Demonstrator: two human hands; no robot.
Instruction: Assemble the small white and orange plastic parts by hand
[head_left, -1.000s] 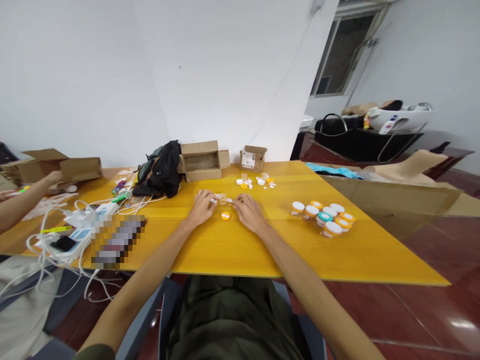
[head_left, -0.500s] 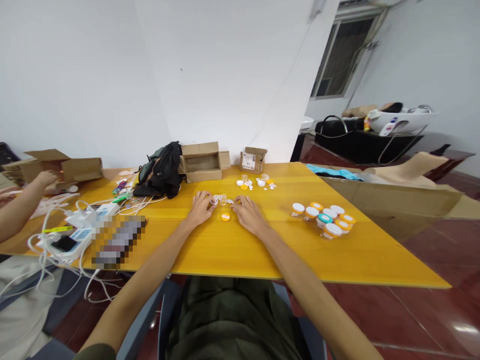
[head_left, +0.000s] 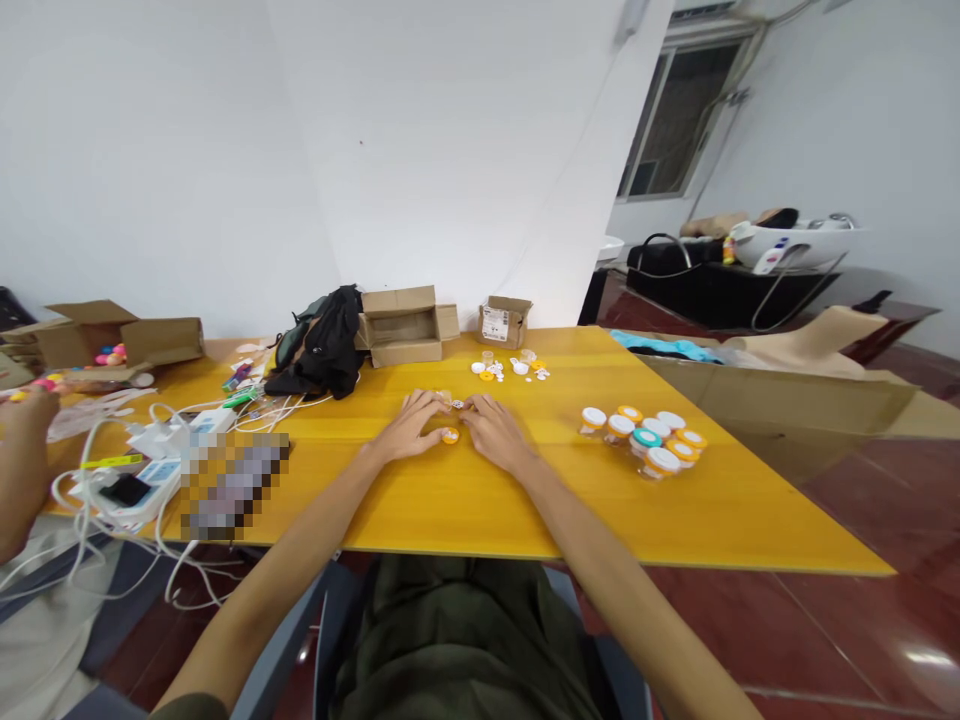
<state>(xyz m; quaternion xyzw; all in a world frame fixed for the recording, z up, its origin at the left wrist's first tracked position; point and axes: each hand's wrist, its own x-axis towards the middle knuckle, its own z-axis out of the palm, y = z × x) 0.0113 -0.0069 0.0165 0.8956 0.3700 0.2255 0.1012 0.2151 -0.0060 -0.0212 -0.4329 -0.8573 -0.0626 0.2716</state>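
Observation:
My left hand (head_left: pixel 412 425) rests low over the yellow table (head_left: pixel 480 500), its thumb tip beside an orange-rimmed lid (head_left: pixel 450 436). Its fingers bend over toward a clear cup (head_left: pixel 444 397), mostly hidden behind them. Small white pieces (head_left: pixel 457 404) lie between the two hands. My right hand (head_left: pixel 489 425) has its fingers drawn together at those pieces; what they hold, if anything, is too small to make out.
Lidded jars (head_left: pixel 649 437) stand in a group at the right. Lids and small parts (head_left: pixel 520 368) lie farther back, before a small carton (head_left: pixel 505 322). An open box (head_left: pixel 405 335), a black bag (head_left: pixel 330 345) and a power strip (head_left: pixel 161 470) are leftward. Another person's hand (head_left: pixel 30 415) is far left.
My left hand has moved right, over the cup and white pieces, its thumb now by the orange lid. My right hand has shifted slightly left. The other person's hand has drawn back from the carton.

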